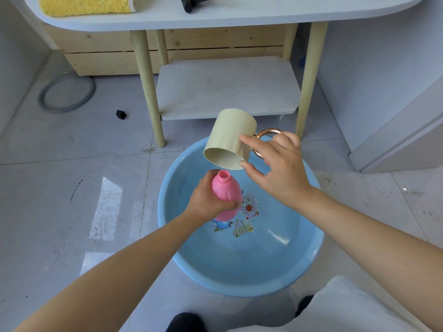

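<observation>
At the far left, a yellow towel lay on the top of a pale table, and below it a grey ring rested flat on the tiled floor, with a small black block near it. Further in, the left hand was wrapped round the belly of a pink bottle, fingers curled tight on it, holding it tilted with its open neck pointing up and away from the person. The bottle hung over a blue basin that sat on the floor (cartoon figures were printed on its bottom), well above the basin's base and toward its far left side.

Just above the bottle's neck was the lower rim of a cream cup, tipped steeply so that its mouth faced down toward the bottle. Whether anything ran from it could not be told for sure. The right hand gripped the cup: its curled fingers were at the gold handle, the forefinger lay along the cup's wall and the thumb pressed near the rim. The two hands were close but apart. Behind the cup, the table's lower shelf sat between its wooden legs.
</observation>
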`<action>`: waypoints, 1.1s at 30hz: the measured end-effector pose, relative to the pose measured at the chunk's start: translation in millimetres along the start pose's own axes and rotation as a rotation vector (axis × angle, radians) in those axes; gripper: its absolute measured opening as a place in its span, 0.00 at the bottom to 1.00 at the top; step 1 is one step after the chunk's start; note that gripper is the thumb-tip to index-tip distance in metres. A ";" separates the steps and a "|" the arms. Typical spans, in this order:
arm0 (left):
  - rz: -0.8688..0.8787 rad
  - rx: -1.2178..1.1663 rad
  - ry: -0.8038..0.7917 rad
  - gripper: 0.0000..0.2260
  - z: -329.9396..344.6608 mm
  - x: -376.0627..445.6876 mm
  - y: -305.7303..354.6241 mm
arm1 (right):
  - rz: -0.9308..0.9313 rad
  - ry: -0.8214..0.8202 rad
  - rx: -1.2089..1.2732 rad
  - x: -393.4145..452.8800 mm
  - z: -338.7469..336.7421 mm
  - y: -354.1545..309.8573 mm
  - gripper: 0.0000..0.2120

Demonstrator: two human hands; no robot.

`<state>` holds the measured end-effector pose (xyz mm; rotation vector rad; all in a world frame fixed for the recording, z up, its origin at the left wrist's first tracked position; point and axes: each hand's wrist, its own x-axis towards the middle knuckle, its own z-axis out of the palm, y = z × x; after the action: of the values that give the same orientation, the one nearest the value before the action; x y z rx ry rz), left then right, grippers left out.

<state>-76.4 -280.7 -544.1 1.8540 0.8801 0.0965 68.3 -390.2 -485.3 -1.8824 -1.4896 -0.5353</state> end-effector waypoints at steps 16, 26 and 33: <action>-0.036 -0.023 0.023 0.32 -9.4 -2.1 0.0 | 0.023 -0.265 -0.324 -38.0 10.3 40.6 0.22; -0.044 -0.013 0.023 0.32 -12.1 -3.1 3.5 | 0.335 -0.316 -0.177 -42.4 8.8 46.2 0.22; -0.019 -0.038 0.092 0.31 -29.0 -2.2 26.1 | 1.074 -0.391 0.358 -21.2 -2.5 36.0 0.18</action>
<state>-77.1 -264.9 -508.3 1.8168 0.9529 0.1863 97.5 -411.0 -507.0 -2.1932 -0.5143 0.5796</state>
